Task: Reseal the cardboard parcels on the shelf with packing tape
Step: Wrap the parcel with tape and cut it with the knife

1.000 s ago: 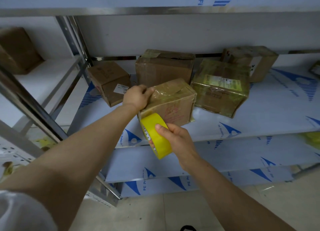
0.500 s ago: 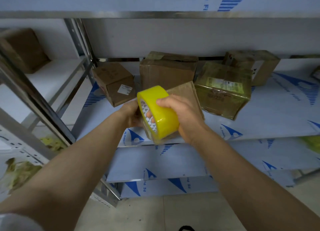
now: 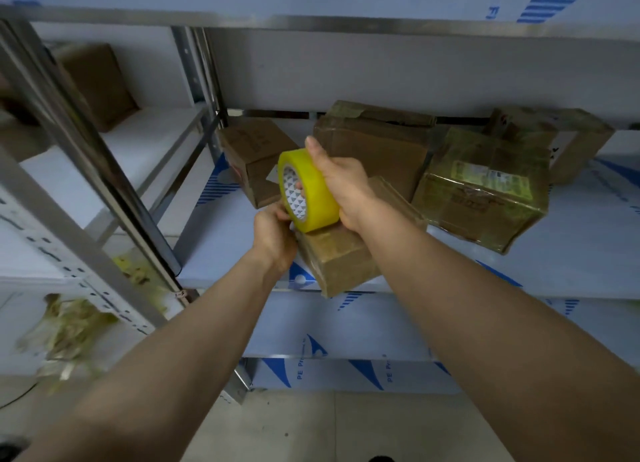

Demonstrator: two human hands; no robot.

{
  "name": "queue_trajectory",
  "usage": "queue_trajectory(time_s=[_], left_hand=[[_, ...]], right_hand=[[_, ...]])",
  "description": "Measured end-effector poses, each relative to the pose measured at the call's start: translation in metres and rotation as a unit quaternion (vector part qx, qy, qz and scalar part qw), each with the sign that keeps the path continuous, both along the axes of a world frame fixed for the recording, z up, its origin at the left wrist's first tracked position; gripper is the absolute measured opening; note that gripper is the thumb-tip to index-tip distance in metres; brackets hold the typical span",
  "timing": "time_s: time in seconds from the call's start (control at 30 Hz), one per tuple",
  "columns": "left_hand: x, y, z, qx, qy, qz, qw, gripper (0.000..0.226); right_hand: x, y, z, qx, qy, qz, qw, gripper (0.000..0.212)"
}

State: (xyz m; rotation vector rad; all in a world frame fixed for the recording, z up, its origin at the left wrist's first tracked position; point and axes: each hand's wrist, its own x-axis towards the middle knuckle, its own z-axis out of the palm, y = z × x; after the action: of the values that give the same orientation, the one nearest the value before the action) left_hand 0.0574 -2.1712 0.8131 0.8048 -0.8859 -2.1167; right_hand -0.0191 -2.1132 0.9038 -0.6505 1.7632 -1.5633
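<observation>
The right hand [image 3: 341, 187] grips the roll [image 3: 318, 198] through its core; the left hand [image 3: 273, 236] pinches its lower rim (likely the tape end). The parcel [image 3: 341, 264] lies just beneath both, long axis running away rightward.

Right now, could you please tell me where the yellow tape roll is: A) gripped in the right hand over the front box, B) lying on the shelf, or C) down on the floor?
A: the right hand grips the roll, thumb on top and fingers through its core, above the front box.
</observation>
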Motion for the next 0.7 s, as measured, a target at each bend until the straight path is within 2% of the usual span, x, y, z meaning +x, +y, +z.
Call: queue_trajectory(time_s=[0.07, 0.17, 0.23, 0.37, 0.5, 0.6, 0.7], left_hand=[[0.004, 0.01, -0.005, -0.031, -0.006, -0.025, 0.999, 0.034], [0.011, 0.009, -0.012, -0.068, -0.019, -0.063, 0.996, 0.061], [0.015, 0.008, -0.011, -0.096, -0.046, -0.089, 0.99, 0.067], [0.019, 0.006, -0.016, -0.13, -0.085, -0.113, 0.981, 0.07], [0.019, 0.003, -0.022, -0.129, -0.119, -0.096, 0.98, 0.06], [0.02, 0.002, -0.021, -0.135, -0.125, -0.093, 0.978, 0.055], [0.019, 0.003, -0.02, -0.137, -0.125, -0.093, 0.978, 0.052]], right_hand=[[0.0, -0.001, -0.003, -0.001, -0.004, 0.002, 1.0, 0.047], [-0.001, -0.001, -0.006, -0.003, -0.004, -0.001, 1.0, 0.049], [-0.001, -0.002, -0.004, -0.001, -0.009, 0.0, 1.0, 0.049], [-0.005, 0.001, -0.004, 0.014, -0.045, 0.018, 0.999, 0.038], [-0.004, 0.01, -0.007, 0.006, -0.09, 0.046, 0.995, 0.024], [-0.001, 0.013, -0.001, 0.002, -0.089, 0.031, 0.996, 0.032], [0.0, 0.018, 0.008, 0.0, -0.055, 0.04, 0.998, 0.022]])
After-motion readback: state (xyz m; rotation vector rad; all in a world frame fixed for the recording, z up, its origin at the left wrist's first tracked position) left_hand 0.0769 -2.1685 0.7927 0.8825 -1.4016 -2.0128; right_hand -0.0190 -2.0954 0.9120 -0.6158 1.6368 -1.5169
